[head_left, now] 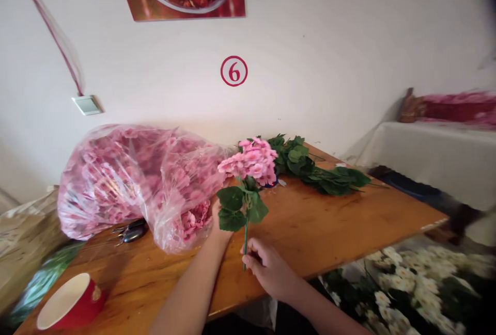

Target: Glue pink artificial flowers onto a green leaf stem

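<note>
An artificial flower stem (246,221) with a pink blossom head and several green leaves stands upright in front of me. My right hand (267,268) pinches it low down, between thumb and fingers. My left hand (220,219) is behind the leaves, close to the stem and next to the open end of a clear plastic bag (147,185). Its fingers are hidden by the leaves, so whether it touches the stem does not show. Pink blossom heads fill the bag, and some (194,221) show at its mouth.
Green leaf stems (329,177) lie in a pile at the back right of the wooden table (310,237). Dark-handled cutters (134,232) lie by the bag. A red paper cup (73,301) is at the front left. White flowers (411,283) stand below the right edge.
</note>
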Action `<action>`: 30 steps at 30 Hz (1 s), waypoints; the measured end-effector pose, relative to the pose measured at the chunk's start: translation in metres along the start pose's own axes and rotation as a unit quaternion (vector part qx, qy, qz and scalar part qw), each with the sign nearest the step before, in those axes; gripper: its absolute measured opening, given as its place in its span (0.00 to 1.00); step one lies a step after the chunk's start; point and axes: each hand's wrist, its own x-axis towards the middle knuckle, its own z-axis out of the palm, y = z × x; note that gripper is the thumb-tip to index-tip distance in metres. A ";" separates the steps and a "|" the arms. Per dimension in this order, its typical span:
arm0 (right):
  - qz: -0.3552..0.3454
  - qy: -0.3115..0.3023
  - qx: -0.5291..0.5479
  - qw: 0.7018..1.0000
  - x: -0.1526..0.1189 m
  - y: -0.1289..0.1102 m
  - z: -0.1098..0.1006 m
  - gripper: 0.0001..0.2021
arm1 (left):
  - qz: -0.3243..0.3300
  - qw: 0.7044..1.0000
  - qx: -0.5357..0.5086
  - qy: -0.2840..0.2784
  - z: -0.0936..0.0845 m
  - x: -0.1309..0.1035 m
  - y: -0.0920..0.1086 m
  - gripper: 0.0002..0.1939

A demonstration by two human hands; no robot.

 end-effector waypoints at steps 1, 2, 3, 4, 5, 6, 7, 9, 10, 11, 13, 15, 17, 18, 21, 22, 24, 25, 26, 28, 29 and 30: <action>-0.001 0.007 0.012 1.000 -0.004 -0.001 -0.008 0.03 | -0.014 0.999 -0.034 -0.001 0.001 0.001 -0.002 0.13; -0.005 0.014 0.031 0.999 -0.009 -0.004 -0.017 0.04 | -0.033 0.996 -0.079 0.002 0.001 0.002 -0.003 0.13; -0.012 0.027 0.054 0.998 -0.015 -0.008 -0.027 0.05 | -0.052 0.991 -0.124 0.007 0.001 0.002 -0.005 0.12; -0.026 0.047 0.078 0.996 -0.022 -0.013 -0.039 0.07 | -0.069 0.985 -0.159 0.013 0.000 0.003 -0.006 0.11; -0.039 0.079 0.098 0.991 -0.029 -0.019 -0.052 0.07 | -0.081 0.980 -0.181 0.016 -0.002 0.003 -0.006 0.11; -0.059 0.142 0.120 0.981 -0.036 -0.025 -0.065 0.07 | -0.085 0.978 -0.191 0.018 -0.004 0.004 -0.007 0.10; -0.087 0.219 0.146 0.961 -0.043 -0.031 -0.079 0.07 | -0.083 0.977 -0.194 0.019 -0.006 0.004 -0.007 0.10; -0.140 0.364 0.218 0.895 -0.053 -0.040 -0.106 0.04 | -0.071 0.978 -0.196 0.024 -0.009 0.004 -0.006 0.09; -0.164 0.411 0.254 0.860 -0.055 -0.042 -0.118 0.06 | -0.066 0.978 -0.195 0.027 -0.010 0.005 -0.005 0.09; -0.175 0.432 0.276 0.841 -0.056 -0.043 -0.128 0.09 | -0.063 0.979 -0.193 0.030 -0.010 0.005 -0.005 0.10; -0.140 0.403 0.321 0.846 -0.052 -0.040 -0.143 0.15 | -0.062 0.981 -0.182 0.034 -0.010 0.005 -0.005 0.10; -0.059 0.296 0.394 0.868 -0.044 -0.036 -0.150 0.14 | -0.063 0.983 -0.170 0.031 -0.008 0.005 -0.007 0.10; -0.022 0.219 0.473 0.853 -0.035 -0.034 -0.150 0.16 | -0.062 0.984 -0.164 0.022 -0.007 0.005 -0.008 0.09; -0.032 0.213 0.506 0.835 -0.030 -0.035 -0.149 0.17 | -0.062 0.985 -0.163 0.016 -0.007 0.005 -0.009 0.09; -0.097 0.173 0.620 0.759 -0.018 -0.044 -0.143 0.18 | -0.055 0.985 -0.166 0.008 -0.008 0.005 -0.009 0.09; -0.116 0.137 0.664 0.726 -0.013 -0.048 -0.140 0.19 | -0.053 0.984 -0.168 0.007 -0.008 0.005 -0.009 0.09; -0.137 0.064 0.734 0.662 -0.004 -0.058 -0.136 0.18 | -0.053 0.984 -0.172 0.009 -0.010 0.006 -0.009 0.09; -0.137 0.036 0.756 0.639 0.000 -0.063 -0.133 0.18 | -0.054 0.983 -0.173 0.012 -0.010 0.006 -0.009 0.09; -0.133 0.017 0.769 0.625 0.004 -0.066 -0.131 0.17 | -0.055 0.983 -0.173 0.014 -0.011 0.006 -0.008 0.09; -0.120 -0.004 0.778 0.617 0.011 -0.071 -0.127 0.16 | -0.056 0.983 -0.174 0.019 -0.011 0.006 -0.007 0.09; -0.114 -0.010 0.777 0.619 0.014 -0.072 -0.125 0.16 | -0.055 0.983 -0.172 0.019 -0.010 0.006 -0.007 0.09; -0.110 -0.017 0.773 0.625 0.017 -0.072 -0.123 0.16 | -0.055 0.984 -0.171 0.019 -0.010 0.006 -0.007 0.09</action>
